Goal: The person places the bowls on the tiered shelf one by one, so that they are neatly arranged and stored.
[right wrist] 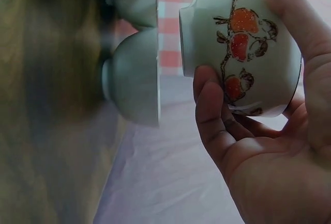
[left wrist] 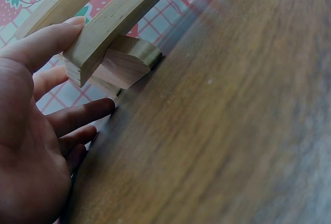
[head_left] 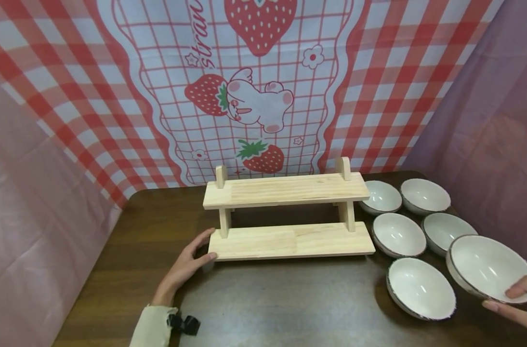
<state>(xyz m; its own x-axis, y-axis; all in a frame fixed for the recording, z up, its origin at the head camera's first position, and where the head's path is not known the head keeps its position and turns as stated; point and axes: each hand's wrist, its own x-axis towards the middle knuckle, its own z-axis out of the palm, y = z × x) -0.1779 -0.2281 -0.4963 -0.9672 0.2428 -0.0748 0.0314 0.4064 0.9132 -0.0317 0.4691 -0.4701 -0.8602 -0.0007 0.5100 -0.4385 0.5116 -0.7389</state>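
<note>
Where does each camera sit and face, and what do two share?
Head: head-worn, facing forward and down at the wooden shelf and standing bowls; shows left grip, sleeve and part of right grip.
Left wrist: on that wrist, facing the wooden shelf's end; shows left grip.
Right wrist: on that wrist, facing the held bowl; shows right grip.
Shared: head and right wrist both show the held bowl.

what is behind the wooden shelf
Behind the wooden shelf, a strawberry-print cloth hangs, and dark tabletop shows between the boards. What the boards themselves cover cannot be seen.
</note>
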